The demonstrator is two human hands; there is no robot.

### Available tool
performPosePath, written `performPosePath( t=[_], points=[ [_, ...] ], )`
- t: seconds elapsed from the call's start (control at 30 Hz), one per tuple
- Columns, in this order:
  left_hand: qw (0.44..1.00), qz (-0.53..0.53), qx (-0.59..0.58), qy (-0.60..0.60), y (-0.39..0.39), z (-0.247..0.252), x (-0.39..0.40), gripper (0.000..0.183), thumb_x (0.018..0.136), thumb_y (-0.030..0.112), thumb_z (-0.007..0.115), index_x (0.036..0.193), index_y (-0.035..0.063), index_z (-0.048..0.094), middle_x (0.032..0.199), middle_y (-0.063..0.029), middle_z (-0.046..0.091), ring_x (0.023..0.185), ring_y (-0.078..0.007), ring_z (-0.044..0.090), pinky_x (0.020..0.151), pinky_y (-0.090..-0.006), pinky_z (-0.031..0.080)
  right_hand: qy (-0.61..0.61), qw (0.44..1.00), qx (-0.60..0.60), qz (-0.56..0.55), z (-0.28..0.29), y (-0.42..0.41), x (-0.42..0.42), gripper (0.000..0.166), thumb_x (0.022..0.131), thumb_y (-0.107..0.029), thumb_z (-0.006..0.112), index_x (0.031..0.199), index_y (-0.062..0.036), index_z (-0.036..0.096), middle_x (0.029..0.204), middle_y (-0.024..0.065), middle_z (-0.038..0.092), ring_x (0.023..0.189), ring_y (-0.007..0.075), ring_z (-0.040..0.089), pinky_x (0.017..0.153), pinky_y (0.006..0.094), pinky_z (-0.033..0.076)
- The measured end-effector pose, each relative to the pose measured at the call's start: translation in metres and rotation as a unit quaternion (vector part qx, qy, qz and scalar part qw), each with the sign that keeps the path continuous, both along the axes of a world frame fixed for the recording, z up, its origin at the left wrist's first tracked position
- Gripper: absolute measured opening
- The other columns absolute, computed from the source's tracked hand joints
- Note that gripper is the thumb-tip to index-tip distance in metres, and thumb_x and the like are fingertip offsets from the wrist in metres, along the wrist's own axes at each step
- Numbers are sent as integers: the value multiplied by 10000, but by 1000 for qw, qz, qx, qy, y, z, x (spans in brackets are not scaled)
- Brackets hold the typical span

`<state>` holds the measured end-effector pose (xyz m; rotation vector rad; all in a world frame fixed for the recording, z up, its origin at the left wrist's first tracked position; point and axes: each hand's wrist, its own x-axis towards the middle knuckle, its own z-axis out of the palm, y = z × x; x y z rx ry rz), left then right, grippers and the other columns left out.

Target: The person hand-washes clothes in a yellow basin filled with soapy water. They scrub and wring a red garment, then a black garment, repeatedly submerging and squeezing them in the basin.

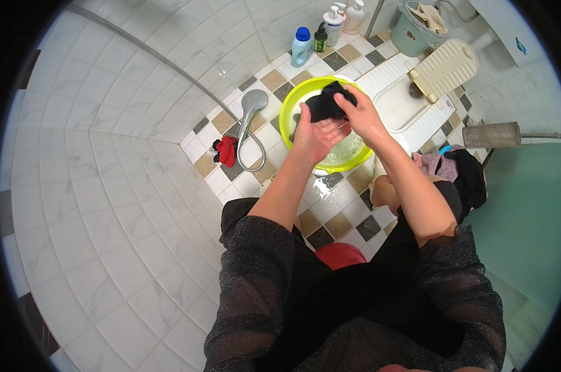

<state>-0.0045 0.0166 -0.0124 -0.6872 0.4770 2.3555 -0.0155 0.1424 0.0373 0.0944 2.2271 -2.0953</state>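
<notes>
My right hand (362, 109) grips a bunched black cloth (329, 102), thumb pressed on its near side. The cloth is over a yellow-green basin (287, 100), and part of it hangs towards the far left side of the bowl. Palm up and wet, my left hand (318, 135) lies just in front of the cloth, its thumb spread from the fingers. Its fingertips come close to my right hand; whether they touch the cloth I cannot tell. Foamy water (348, 151) shows inside the basin below my hands.
Left of the basin lie a shower head (254, 101) with its hose and a small red and black cloth (226, 151). Several bottles (302, 49) stand along the wall. A squat toilet (394, 107) is at the right, with a clothes pile (464, 174) nearer me. I sit over a red stool (340, 255).
</notes>
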Motion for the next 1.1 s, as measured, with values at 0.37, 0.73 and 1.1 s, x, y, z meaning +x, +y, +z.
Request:
performPosePath(
  t=[0.37, 0.73, 1.1],
  points=[
    [995, -51, 14, 87, -4, 34, -2, 495, 855, 455, 560, 1111, 36, 499, 983, -163, 602, 766, -223, 603, 706, -314, 524, 246, 883, 334, 219, 22, -32, 56, 151, 806, -215, 608, 753, -74, 605, 727, 86, 587, 684, 238, 577, 638, 323, 468],
    [995, 99, -31, 12, 47, -29, 18, 264, 932, 284, 464, 1059, 66, 543, 992, -70, 600, 863, -184, 599, 763, -323, 495, 48, 922, 377, -72, -28, -12, -13, 418, 872, -363, 450, 621, -65, 600, 632, 185, 577, 603, 387, 570, 551, 465, 428],
    [992, 88, -80, 43, 25, -23, 19, 352, 933, 363, 456, 1038, 35, 528, 934, -80, 602, 830, -205, 595, 766, -337, 487, 70, 930, 354, -64, -34, -31, 17, 384, 867, -371, 455, 659, -91, 618, 633, 165, 578, 614, 374, 572, 580, 420, 446]
  ],
)
